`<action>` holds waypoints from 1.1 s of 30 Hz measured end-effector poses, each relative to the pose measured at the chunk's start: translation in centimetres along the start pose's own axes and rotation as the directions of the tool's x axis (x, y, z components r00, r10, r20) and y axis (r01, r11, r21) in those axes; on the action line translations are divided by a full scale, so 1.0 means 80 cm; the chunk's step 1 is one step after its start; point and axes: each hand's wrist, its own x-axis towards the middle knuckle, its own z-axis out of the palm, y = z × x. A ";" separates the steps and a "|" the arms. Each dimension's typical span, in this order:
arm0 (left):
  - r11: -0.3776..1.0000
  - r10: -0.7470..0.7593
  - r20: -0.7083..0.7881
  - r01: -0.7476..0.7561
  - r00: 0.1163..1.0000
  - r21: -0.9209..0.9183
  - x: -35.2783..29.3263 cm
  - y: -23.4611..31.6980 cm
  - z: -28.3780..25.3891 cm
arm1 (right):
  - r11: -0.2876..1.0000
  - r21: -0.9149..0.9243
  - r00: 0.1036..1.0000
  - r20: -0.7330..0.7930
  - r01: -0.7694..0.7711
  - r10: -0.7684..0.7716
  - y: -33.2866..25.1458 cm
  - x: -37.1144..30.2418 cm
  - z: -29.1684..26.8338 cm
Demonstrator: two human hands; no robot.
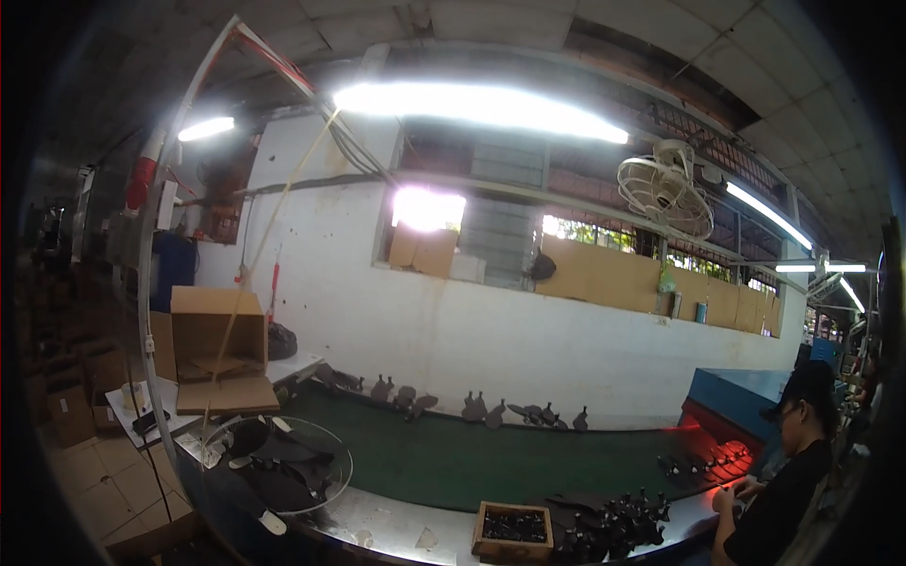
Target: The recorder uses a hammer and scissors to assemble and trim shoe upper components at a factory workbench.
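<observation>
Neither hand is in view, so the state of the fingers cannot be told. The box stands on the tabletop beside dark pieces; probably stiff, weighted by its black parts, best held by opposite walls.

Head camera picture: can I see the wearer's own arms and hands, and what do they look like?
No, neither hand nor arm of the wearer shows here, so I can't tell how their sleeves look. The co-worker at the right is somebody else, in a black top and dark cap.
</observation>
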 end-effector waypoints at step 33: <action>0.861 -0.069 0.328 0.222 0.942 -0.457 -0.059 0.116 0.119 | 0.964 0.098 0.931 0.250 0.249 -0.266 -0.072 0.035 -0.027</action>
